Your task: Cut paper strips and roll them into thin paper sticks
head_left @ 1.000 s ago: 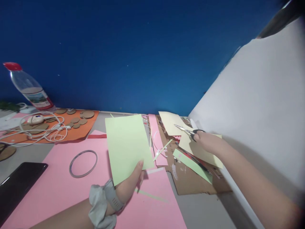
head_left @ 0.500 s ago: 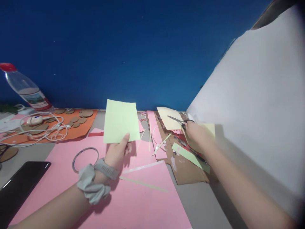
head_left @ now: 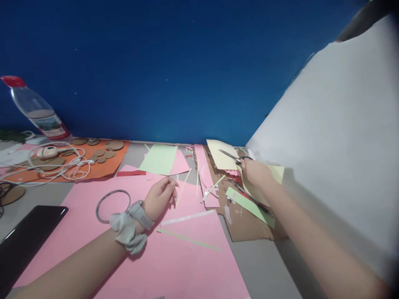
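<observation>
Your left hand [head_left: 160, 197] is loosely curled and empty, the green sheet [head_left: 158, 159] lying just beyond it at twelve o'clock. Your right hand [head_left: 254, 171] grips the scissors [head_left: 232, 156] by the handles, blades toward ten o'clock.

Pale green paper [head_left: 158, 159], black-handled scissors [head_left: 233, 158]

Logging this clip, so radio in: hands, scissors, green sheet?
Right hand gripping scissors, blades over cream paper. Left hand empty. Green sheet lying beyond left hand. Loose paper strips between hands.
</observation>
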The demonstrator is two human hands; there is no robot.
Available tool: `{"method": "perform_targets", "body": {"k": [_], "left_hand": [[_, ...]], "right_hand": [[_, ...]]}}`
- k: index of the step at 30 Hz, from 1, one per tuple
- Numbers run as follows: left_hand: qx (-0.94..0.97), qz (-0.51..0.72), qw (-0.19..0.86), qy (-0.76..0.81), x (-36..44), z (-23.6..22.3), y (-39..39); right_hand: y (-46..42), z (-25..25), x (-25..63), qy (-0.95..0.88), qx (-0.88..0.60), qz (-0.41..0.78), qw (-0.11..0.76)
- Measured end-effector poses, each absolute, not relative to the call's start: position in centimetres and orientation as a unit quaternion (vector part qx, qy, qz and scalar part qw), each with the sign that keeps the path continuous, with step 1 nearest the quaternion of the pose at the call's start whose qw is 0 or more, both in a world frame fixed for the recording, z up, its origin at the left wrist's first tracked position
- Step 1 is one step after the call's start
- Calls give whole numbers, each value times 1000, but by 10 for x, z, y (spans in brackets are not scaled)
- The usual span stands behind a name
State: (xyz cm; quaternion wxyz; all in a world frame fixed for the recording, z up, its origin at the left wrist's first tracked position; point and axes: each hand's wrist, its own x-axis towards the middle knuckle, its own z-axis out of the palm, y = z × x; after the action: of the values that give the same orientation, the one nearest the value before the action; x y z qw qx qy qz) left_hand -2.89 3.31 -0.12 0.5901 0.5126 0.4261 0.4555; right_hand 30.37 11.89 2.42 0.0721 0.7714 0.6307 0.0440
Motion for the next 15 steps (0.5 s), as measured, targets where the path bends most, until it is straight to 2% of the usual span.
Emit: {"method": "perform_targets", "body": {"k": [8, 15], "left_hand": [[573, 443, 559, 404, -28, -9, 29], [564, 448, 562, 407, -28, -11, 32]], "right_hand": [[131, 16, 294, 593, 800, 83, 33], [130, 30, 285, 624, 773, 99, -55]]}}
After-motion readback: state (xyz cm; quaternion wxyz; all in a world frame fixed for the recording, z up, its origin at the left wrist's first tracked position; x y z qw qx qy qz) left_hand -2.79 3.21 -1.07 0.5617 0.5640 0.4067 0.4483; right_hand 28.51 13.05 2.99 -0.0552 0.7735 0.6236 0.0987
